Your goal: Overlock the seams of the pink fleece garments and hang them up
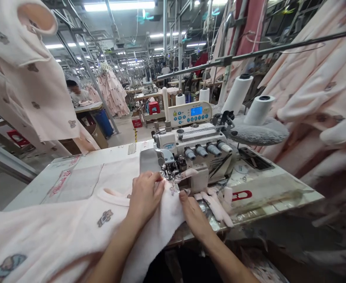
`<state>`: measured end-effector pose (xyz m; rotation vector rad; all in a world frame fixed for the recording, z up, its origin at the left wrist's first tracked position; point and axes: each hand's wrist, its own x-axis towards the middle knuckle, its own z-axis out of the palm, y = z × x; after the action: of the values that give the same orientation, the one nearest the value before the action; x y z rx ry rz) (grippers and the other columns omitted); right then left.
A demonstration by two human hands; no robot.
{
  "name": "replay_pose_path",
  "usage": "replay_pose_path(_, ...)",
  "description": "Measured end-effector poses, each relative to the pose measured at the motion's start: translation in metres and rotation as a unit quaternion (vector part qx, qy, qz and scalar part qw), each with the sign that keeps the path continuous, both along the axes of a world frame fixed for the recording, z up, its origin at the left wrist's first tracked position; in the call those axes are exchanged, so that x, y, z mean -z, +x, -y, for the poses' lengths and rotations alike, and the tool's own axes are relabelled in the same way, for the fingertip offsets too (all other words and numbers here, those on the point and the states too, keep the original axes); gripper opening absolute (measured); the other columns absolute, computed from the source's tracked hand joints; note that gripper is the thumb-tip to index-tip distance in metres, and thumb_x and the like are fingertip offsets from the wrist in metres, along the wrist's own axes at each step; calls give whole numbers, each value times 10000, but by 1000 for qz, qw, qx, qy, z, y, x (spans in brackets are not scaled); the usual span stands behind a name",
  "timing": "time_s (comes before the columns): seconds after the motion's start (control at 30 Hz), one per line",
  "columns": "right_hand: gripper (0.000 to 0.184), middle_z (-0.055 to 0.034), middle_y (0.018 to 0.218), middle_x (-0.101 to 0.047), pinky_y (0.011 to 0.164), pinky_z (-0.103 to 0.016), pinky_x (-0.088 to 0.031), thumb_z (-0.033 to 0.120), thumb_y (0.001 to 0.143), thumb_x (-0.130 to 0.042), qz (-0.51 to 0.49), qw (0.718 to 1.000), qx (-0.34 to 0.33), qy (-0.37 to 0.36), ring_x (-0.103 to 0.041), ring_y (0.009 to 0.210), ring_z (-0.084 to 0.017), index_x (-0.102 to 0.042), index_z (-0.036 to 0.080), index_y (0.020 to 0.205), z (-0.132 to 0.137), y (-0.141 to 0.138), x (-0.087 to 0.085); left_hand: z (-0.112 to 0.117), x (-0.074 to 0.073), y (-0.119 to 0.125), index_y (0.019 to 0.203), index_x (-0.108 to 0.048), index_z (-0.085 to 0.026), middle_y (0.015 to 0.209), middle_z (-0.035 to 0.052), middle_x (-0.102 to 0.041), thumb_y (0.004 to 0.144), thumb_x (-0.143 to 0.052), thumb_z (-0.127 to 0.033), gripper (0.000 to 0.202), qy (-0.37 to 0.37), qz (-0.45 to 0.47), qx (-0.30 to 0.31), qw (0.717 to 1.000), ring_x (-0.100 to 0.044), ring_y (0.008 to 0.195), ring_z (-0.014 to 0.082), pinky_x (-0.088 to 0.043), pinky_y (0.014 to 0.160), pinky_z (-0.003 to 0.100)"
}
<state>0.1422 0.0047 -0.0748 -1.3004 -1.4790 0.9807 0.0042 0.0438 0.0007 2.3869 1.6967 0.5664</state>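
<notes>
A pale pink fleece garment (81,220) with small bear prints lies across the left of the table and runs up to the overlock sewing machine (173,147). My left hand (145,196) is closed on the fabric just in front of the presser foot (170,169), finger and thumb pinching it. On the right side of the same piece, my right hand (194,216) grips the cloth's edge, thumb uppermost and its other fingers mostly hidden. The fabric between both hands slopes down over the table's front edge. A narrow fleece strip (189,173) sticks out beside the needle area.
Fleece scraps (216,206) and a red loop-shaped item (242,195) lie right of my hands. White thread cones (237,94) stand behind the machine. Garments hang at left (49,94) and right (317,102). A person (80,94) sits at another table, back left.
</notes>
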Motion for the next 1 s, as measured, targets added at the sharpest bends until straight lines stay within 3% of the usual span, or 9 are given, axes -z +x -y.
replay_pose_path(0.17, 409, 33, 581, -423, 496, -212, -314, 501, 862, -448, -62, 997, 52, 0, -393, 557, -114, -494, 172, 622, 4, 4, -12, -2, 2, 0, 758, -559, -194, 832, 30, -596, 858, -445, -249, 161, -10, 45, 3, 999, -534, 860, 216, -376, 791, 366)
replay_pose_path(0.27, 326, 37, 611, -443, 521, -208, -314, 449, 841, -509, -58, 997, 40, -9, -394, 583, -113, -527, 171, 669, 8, 13, -14, -4, 4, -1, 746, -563, -193, 812, 30, -594, 848, -450, -257, 165, -20, 66, 9, 998, -536, 837, 212, -388, 767, 350)
replay_pose_path(0.5, 469, 48, 520, -307, 468, -219, -200, 529, 836, -440, -90, 994, 4, -60, -291, 521, -100, -394, 185, 521, 5, 9, -5, -4, 3, -1, 766, -571, -195, 823, 30, -600, 849, -446, -273, 170, -30, 69, 6, 997, -544, 847, 216, -395, 763, 349)
replay_pose_path(0.7, 254, 19, 622, -525, 538, -222, -372, 406, 751, -579, -153, 985, 20, -71, -467, 586, -128, -554, 161, 691, 7, 2, -15, -5, -3, -1, 783, -583, -197, 856, 35, -626, 863, -445, -271, 177, -25, 10, 11, 1000, -555, 873, 226, -370, 811, 388)
replay_pose_path(0.9, 178, 26, 623, -544, 559, -226, -399, 295, 702, -663, -80, 992, 100, -12, -498, 609, -136, -543, 176, 646, 9, 9, -9, -4, 1, -2, 800, -584, -200, 870, 36, -623, 864, -455, -282, 166, -24, 25, 3, 999, -554, 891, 230, -376, 814, 389)
replay_pose_path(0.97, 147, 37, 627, -543, 551, -224, -419, 279, 723, -658, -34, 993, 112, 21, -515, 593, -135, -584, 178, 800, 9, 13, -6, -3, 3, -3, 801, -583, -203, 868, 35, -618, 863, -456, -284, 164, -21, 40, 2, 999, -549, 896, 229, -379, 818, 386)
replay_pose_path(1.0, 216, 34, 648, -563, 563, -230, -437, 272, 755, -635, 4, 994, 104, 45, -535, 598, -140, -594, 181, 947, 10, 15, -5, -2, 4, -3, 799, -582, -202, 866, 35, -615, 864, -454, -285, 165, -20, 45, 3, 999, -548, 894, 228, -381, 816, 384)
